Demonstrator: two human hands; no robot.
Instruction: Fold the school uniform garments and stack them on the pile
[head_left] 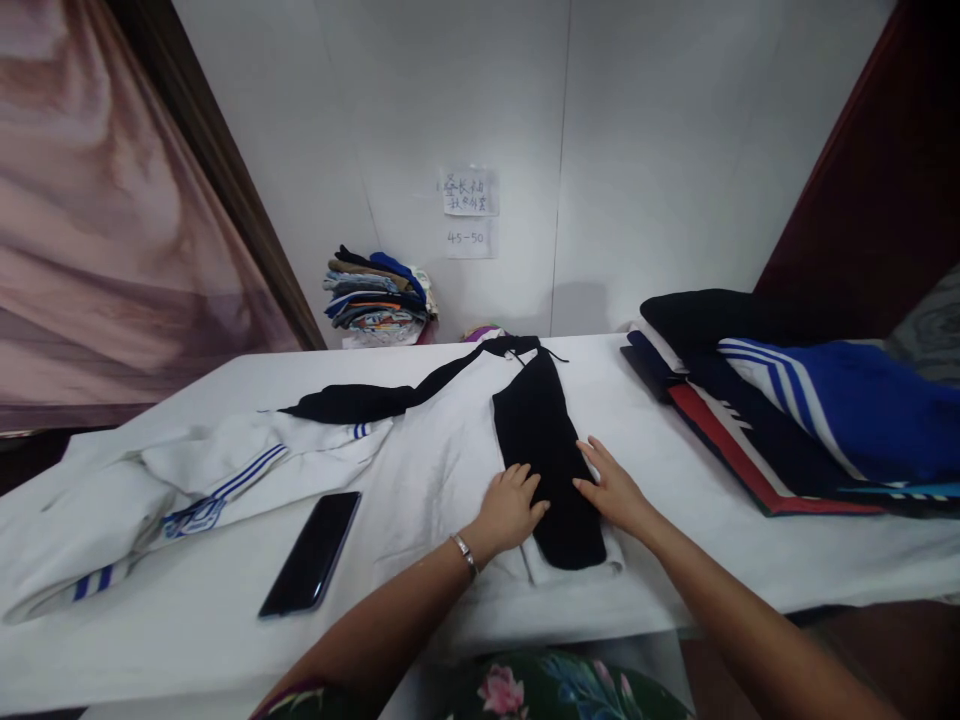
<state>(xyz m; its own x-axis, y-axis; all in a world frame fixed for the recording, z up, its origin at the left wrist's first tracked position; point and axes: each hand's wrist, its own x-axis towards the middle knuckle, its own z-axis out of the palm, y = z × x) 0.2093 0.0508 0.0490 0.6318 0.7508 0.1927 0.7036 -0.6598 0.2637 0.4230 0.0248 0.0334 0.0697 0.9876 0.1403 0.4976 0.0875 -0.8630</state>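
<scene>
the long black fabric sleeve (546, 425) is laid over the white cloth garment body (450, 465); its edges are touched by left hand (512, 507) and right hand (611, 490), loosely spread, nothing gripped. light lengthwise smoothing is advised.

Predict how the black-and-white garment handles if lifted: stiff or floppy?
Likely floppy: the black-and-white garment lies flat with soft wrinkles. Its outstretched black sleeve would probably trail, being loose and rumpled. The folded black section might swing open; it seems merely laid over.

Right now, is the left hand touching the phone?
No, the left hand touches the black sleeve, and the phone lies apart, farther left.
</scene>
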